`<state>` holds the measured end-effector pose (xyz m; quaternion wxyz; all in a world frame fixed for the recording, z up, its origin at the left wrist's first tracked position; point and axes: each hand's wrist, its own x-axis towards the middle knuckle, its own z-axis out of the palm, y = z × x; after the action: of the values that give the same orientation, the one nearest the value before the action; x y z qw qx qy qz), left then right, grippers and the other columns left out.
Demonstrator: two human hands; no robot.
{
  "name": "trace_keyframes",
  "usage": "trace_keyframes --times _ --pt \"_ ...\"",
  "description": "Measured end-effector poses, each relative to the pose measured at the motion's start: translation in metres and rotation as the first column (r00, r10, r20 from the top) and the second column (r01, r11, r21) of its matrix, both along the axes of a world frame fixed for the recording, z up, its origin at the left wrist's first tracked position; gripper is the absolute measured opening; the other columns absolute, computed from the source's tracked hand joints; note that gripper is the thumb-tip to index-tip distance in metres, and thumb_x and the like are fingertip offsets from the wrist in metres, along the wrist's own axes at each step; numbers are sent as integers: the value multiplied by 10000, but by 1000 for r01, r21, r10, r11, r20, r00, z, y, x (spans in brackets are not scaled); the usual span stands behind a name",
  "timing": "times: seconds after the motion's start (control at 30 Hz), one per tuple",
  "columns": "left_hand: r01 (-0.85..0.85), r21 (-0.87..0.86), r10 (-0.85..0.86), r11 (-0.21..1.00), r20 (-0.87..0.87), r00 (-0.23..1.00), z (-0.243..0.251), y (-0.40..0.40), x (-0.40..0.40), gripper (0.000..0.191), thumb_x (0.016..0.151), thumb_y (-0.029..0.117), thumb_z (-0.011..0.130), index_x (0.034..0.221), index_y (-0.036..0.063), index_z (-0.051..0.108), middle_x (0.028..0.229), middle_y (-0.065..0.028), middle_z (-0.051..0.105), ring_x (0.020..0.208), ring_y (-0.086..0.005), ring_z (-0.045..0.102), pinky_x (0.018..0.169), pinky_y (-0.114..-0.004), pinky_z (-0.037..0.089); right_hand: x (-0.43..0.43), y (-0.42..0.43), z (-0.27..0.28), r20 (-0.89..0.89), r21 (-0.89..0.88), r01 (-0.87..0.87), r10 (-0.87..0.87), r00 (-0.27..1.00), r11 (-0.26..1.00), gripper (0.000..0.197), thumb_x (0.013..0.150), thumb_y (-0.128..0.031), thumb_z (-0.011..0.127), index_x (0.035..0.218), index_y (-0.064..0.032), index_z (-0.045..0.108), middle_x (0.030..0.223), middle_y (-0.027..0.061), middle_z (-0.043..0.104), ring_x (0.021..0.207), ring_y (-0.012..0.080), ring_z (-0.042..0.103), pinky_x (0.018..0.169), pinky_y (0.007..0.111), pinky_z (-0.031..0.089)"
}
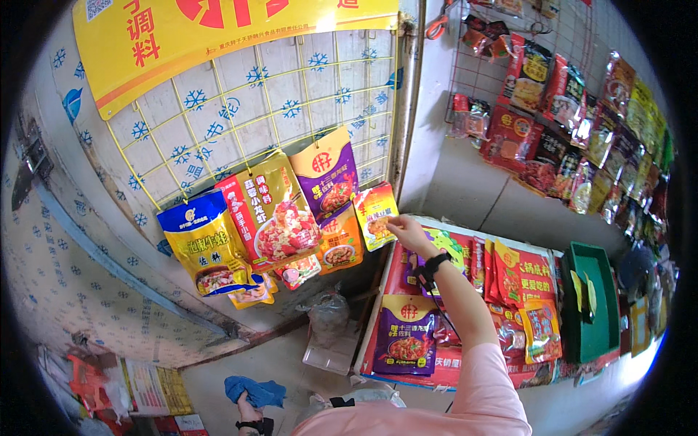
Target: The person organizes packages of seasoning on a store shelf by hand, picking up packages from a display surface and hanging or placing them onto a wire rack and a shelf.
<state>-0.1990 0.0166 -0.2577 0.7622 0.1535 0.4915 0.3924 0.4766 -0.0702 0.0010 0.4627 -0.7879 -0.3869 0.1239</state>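
Observation:
My right hand (410,234), with a black band at the wrist, has its fingers closed on the right edge of a small red-and-yellow seasoning packet (374,217) at the lower right of the yellow wire grid (253,117). Low in the view, my left hand (249,410) grips a crumpled blue cloth (255,391). Beside the small packet, a purple-and-yellow packet (327,174) hangs over an orange one (340,242). Further left hang a large red-and-gold packet (272,212) and a blue-and-yellow packet (206,242), with more packets partly hidden behind them.
A red-covered table (373,357) holds several seasoning packets and a green plastic tray (594,349). Many packets hang on a red wire rack (480,82) at the right. A white bin (330,351) with a plastic bag stands below the grid. Red-handled scissors (436,27) hang near the top.

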Motion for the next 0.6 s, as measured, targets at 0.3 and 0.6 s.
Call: trace_keyframes --times 0.3,0.6 --pt "265 -35 -262 964 68 963 14 62 60 255 896 238 490 1070 83 596 1067 -79 631 999 -238 594 900 -406 467 -80 -124 -12 -54 -231 202 -220 974 952 343 829 -289 613 1028 -14 654 931 115 684 863 216 647 785 325 500" --pt "471 -109 -468 875 49 882 15 77 53 307 892 308 497 1087 92 593 1101 -60 617 1013 -220 583 892 -402 462 -177 -211 -62 147 -467 469 -457 877 750 349 744 -344 627 852 -17 687 846 196 665 817 346 645 769 401 509"
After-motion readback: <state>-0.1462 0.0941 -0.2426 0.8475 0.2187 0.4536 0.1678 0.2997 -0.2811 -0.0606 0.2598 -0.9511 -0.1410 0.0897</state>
